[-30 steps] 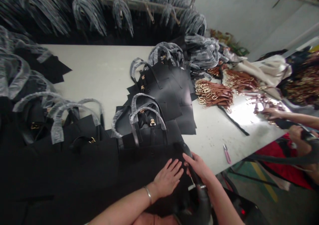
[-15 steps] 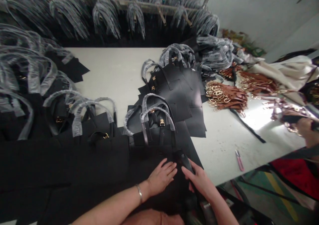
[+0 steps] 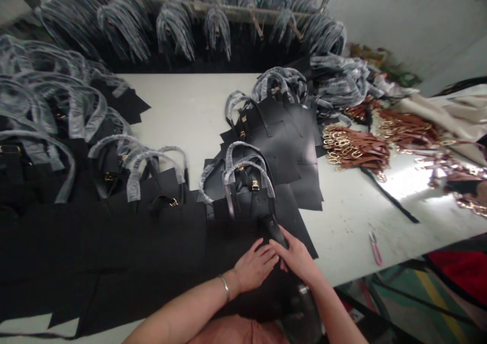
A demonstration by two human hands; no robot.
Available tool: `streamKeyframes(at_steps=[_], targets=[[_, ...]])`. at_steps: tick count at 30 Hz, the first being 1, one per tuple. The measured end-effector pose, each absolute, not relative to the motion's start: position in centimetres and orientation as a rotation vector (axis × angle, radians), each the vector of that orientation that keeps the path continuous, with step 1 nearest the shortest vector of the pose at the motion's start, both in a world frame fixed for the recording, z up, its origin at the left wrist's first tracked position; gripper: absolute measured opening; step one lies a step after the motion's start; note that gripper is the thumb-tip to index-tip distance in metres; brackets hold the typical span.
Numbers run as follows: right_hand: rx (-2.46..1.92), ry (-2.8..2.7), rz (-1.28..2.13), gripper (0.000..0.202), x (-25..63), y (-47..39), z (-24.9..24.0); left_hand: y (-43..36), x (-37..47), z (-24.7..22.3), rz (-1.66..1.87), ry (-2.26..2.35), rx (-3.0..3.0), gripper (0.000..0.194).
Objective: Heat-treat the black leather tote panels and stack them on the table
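My left hand [image 3: 255, 267], with a metal bangle on the wrist, lies flat with fingers stretched on a black leather-like bag panel [image 3: 232, 242]. Beside it, its fingertips close to the other hand, my right hand [image 3: 297, 255] is closed around a black strap-like strip [image 3: 274, 228]. The strip's far end points toward the bag handles, and its lower part hangs below my wrist. Just beyond the hands, looped handles [image 3: 249, 162] wrapped in clear plastic rise from the panel, with a gold buckle [image 3: 255, 184] between them.
More black panels with wrapped handles [image 3: 57, 95] cover the left side. Another pile of panels [image 3: 281, 151] lies ahead. Brown straps with gold clasps [image 3: 355, 148] and pink-handled thread snips [image 3: 375, 248] are on the white table [image 3: 182, 100]. Wrapped handles [image 3: 177, 29] hang from a back rail.
My right hand has come closer to my left, bringing the black strip with it. The view has shifted, so the table appears farther right. Another person's hand at the right edge has mostly left view.
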State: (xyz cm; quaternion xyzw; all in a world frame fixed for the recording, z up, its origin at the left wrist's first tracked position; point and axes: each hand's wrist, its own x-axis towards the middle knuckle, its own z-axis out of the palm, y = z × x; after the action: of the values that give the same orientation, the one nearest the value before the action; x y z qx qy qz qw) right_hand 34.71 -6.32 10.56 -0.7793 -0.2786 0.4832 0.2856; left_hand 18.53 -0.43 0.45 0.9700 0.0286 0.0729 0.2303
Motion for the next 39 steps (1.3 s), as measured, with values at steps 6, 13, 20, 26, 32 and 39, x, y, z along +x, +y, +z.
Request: streamKeyframes(at_steps=[6,13,20,26,32,39], targets=[[-2.119,-0.841,1.401,0.065,33.7,-7.5,10.9,-0.7,18.3,0.0,0.173,-0.147,2.586,0.024],[-2.115,-1.041,1.060,0.066,32.0,-2.1,10.7,-1.0,18.1,-0.1,0.103,-0.110,2.552,0.021],[-2.189,-0.743,1.052,0.074,34.1,-5.2,11.8,4.6,19.2,1.5,0.420,0.387,2.327,0.032],[-2.232,-0.594,1.102,0.080,33.8,-9.1,10.0,14.3,25.5,4.7,0.185,0.476,2.865,0.021],[-2.198,-0.571,1.179,0.090,32.4,-11.2,8.4,19.3,27.3,5.2,0.049,0.126,2.924,0.011],[-2.200,-0.648,1.193,0.091,32.7,-12.4,8.4,22.6,27.6,6.3,-0.055,0.008,2.851,0.022]])
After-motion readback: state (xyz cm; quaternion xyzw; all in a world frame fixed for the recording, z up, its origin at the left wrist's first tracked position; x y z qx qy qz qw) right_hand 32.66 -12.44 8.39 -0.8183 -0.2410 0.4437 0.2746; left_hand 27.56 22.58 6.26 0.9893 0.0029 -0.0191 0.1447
